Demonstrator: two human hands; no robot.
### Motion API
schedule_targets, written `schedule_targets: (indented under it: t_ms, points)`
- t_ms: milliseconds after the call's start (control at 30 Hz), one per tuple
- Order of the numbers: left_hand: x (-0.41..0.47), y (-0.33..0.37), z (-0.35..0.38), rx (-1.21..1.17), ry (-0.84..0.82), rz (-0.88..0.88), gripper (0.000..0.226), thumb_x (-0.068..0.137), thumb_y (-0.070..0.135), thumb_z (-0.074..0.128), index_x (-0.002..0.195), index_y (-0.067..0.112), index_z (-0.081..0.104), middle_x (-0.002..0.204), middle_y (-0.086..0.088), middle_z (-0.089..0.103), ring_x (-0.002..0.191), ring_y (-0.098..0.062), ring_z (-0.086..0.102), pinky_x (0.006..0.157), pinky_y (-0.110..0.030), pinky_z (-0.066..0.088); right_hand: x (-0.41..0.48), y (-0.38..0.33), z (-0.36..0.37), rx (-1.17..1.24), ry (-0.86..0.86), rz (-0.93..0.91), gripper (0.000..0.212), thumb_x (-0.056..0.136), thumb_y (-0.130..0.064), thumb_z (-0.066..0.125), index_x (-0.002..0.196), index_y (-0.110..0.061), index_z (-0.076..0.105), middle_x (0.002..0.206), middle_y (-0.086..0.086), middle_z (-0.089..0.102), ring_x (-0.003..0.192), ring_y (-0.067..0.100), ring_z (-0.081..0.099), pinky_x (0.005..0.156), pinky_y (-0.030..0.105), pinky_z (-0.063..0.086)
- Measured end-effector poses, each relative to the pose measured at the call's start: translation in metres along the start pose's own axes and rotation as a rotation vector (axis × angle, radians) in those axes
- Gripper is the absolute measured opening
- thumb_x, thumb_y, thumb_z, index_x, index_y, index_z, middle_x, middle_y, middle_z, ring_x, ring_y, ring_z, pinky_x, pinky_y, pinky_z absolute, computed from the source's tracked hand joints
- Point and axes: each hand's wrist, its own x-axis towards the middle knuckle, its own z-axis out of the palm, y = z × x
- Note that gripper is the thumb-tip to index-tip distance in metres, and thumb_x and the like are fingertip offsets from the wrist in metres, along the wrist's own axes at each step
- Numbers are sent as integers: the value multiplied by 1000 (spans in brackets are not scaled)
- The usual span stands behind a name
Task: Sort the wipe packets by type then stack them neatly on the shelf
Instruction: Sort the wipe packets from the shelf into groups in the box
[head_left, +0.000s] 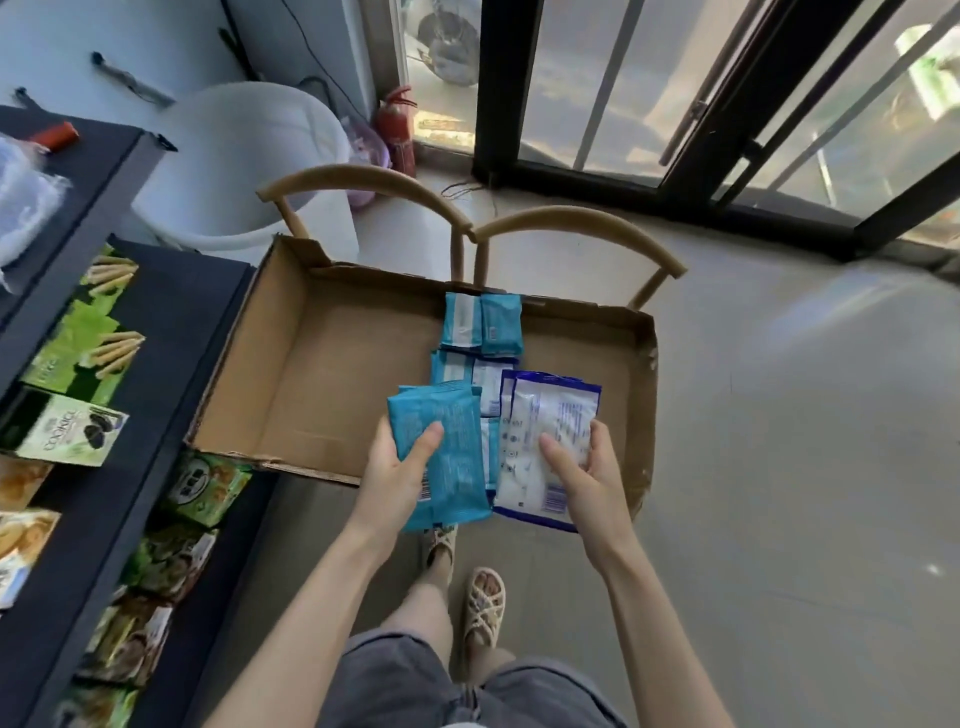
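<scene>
Counted one cardboard box (311, 364), with two chairs (358, 179) behind it. Two hands were in view. The left hand (400, 467) held teal packets (447, 431), at least two by their edges; the exact number could not be told. The right hand (582, 467) held white packets (550, 415) with blue borders, again at least two. Loose packets (483, 325) in the box numbered two at the far wall, plus at least two more partly hidden. There was one white bucket (249, 156), one red fire extinguisher (397, 130) and two sandals (483, 605). The shelf (171, 322) carried two green wafer boxes (98, 322) and one cookie box (62, 426); the snack packs lower down were too blurred to count.
</scene>
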Motion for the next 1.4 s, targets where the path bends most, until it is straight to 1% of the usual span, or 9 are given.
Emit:
schedule_targets:
  t_ms: [467, 600, 767, 867, 900, 1000, 1100, 1167, 1400]
  points:
    - [219, -52, 12, 98, 1, -329, 29, 93, 26, 57, 119, 15, 52, 114, -3, 66, 100, -18, 66, 78, -36, 58, 204, 64, 21, -25, 135, 203, 29, 90, -9, 62, 115, -14, 48, 112, 5, 64, 98, 17, 67, 72, 28, 58]
    - [277, -88, 17, 231, 7, -293, 22, 92, 24, 60, 112, 19, 53, 109, 2, 65, 94, -8, 66, 70, -23, 56, 262, 103, 23, -32, 130, 260, 31, 90, -6, 61, 118, -11, 47, 116, 8, 62, 101, 19, 65, 76, 28, 57]
    - [326, -136, 17, 237, 52, -301, 21, 92, 22, 60, 112, 15, 56, 102, 6, 66, 87, -3, 67, 63, -17, 54, 319, 156, 25, -70, 103, 301, 27, 90, -11, 63, 107, -26, 48, 115, 4, 60, 106, 15, 62, 88, 37, 55]
    - [337, -164, 14, 305, 41, -270, 15, 93, 23, 59, 108, 20, 58, 105, 7, 64, 98, -10, 64, 75, -22, 54, 331, 181, 25, -274, 113, 294, 24, 89, -24, 64, 105, -30, 47, 117, 1, 44, 103, -18, 42, 90, 9, 42]
    - [338, -174, 13, 416, 50, -237, 16, 93, 26, 58, 108, 21, 57, 108, 7, 60, 103, -12, 58, 84, -26, 50, 332, 188, 26, -348, 129, 283, 25, 91, -27, 62, 110, -27, 46, 119, 2, 38, 103, -16, 36, 92, 7, 36]
    - [339, -195, 12, 787, 126, -131, 40, 93, 39, 54, 127, 18, 48, 124, 2, 39, 113, -8, 32, 105, -33, 26, 331, 203, 32, -635, 162, 216, 55, 94, -38, 53, 142, -21, 30, 141, 5, 25, 126, 8, 23, 106, 30, 18]
    - [343, -205, 6, 694, 31, -159, 67, 95, 47, 46, 149, 22, 17, 150, 4, 28, 135, -10, 27, 115, -40, 18, 332, 208, 34, -687, 124, 162, 70, 99, -37, 46, 152, -22, 3, 158, -3, 14, 142, 13, 16, 110, 37, 9]
    - [346, -207, 1, 585, -39, -188, 74, 92, 56, 44, 150, 31, 6, 153, 8, 28, 139, -10, 29, 115, -45, 25, 334, 209, 32, -685, 78, 142, 72, 99, -37, 45, 152, -22, -3, 157, -7, 18, 142, 12, 21, 108, 32, 9]
    - [348, -183, -4, 610, -116, -236, 57, 96, 40, 49, 146, 30, 25, 130, 13, 54, 115, -8, 54, 93, -28, 47, 338, 194, 24, -816, -21, 212, 76, 89, -53, 39, 150, -21, 8, 147, -5, 40, 132, 18, 39, 110, 47, 25]
